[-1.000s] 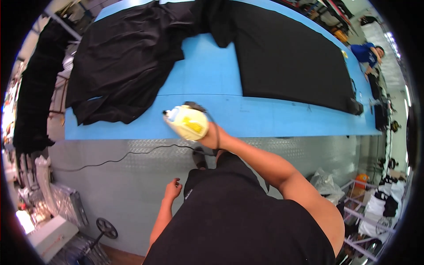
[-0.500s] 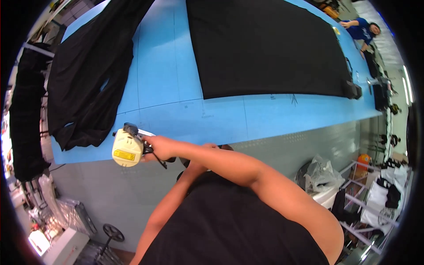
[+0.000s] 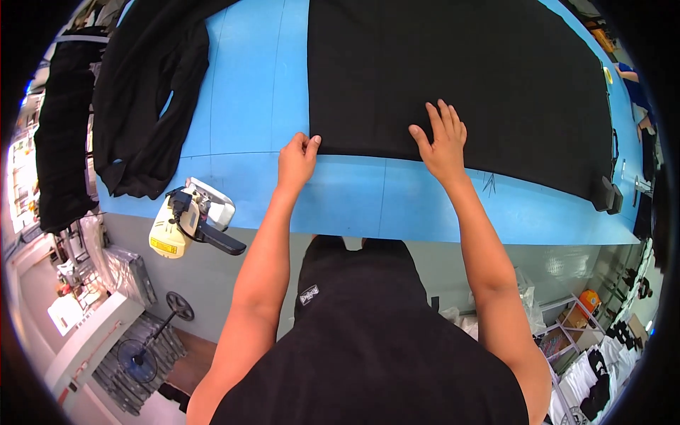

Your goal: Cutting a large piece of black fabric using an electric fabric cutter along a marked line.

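Note:
A wide piece of black fabric [image 3: 510, 85] lies on the blue table [image 3: 340, 198], its near edge straight. My left hand [image 3: 297, 159] is closed at the near left corner of this fabric, thumb and forefinger gripping it. My right hand [image 3: 443, 142] lies on the fabric near the front edge with fingers spread, pointing away from me. A cream electric cutting tool [image 3: 170, 227] with a dark handle rests at the table's front edge, left of my left forearm. A second, rumpled black fabric [image 3: 134, 106] lies on the left part of the table, with blue table showing through a gap.
More black fabric [image 3: 64, 134] hangs on a rack at the far left. A wheeled metal stand [image 3: 180, 307] is on the floor at lower left. At lower right are a rack with white and black garments [image 3: 581, 382]. A co-worker's arm and blue sleeve [image 3: 627, 78] show at the right edge.
The cutting tool has gone from my right hand to the table's left front edge. Both hands have moved up onto the flat fabric. The view has shifted.

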`<move>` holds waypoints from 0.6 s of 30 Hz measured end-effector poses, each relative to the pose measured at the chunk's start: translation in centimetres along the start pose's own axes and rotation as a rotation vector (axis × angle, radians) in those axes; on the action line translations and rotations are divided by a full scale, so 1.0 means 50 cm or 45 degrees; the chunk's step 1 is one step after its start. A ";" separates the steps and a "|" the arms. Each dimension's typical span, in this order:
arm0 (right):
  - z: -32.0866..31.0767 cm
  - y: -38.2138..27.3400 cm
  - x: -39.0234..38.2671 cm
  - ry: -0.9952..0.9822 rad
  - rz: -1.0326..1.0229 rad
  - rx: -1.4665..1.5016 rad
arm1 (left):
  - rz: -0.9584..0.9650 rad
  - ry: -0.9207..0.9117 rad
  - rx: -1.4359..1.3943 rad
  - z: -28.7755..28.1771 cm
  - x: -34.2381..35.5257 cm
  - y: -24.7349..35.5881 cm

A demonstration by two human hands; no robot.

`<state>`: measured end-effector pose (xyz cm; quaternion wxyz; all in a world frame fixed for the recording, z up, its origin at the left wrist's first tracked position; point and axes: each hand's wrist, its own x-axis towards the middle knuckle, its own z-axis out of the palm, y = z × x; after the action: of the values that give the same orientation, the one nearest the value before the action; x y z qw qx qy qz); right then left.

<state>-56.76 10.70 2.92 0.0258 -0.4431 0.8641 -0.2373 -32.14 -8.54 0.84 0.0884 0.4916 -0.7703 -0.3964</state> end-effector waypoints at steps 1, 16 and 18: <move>0.008 -0.003 0.009 -0.003 -0.001 0.010 | 0.040 0.023 0.050 0.000 0.000 0.002; 0.073 -0.044 0.008 -0.261 -0.020 -0.412 | -0.031 -0.180 -0.009 -0.021 -0.003 -0.030; 0.074 -0.088 0.030 -0.204 -0.021 -0.299 | -0.036 -0.217 0.002 -0.027 0.001 -0.027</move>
<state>-53.42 5.93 1.81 0.0407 -0.4678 0.8774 -0.0986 -30.52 -9.56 0.79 0.0165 0.4672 -0.7682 -0.4374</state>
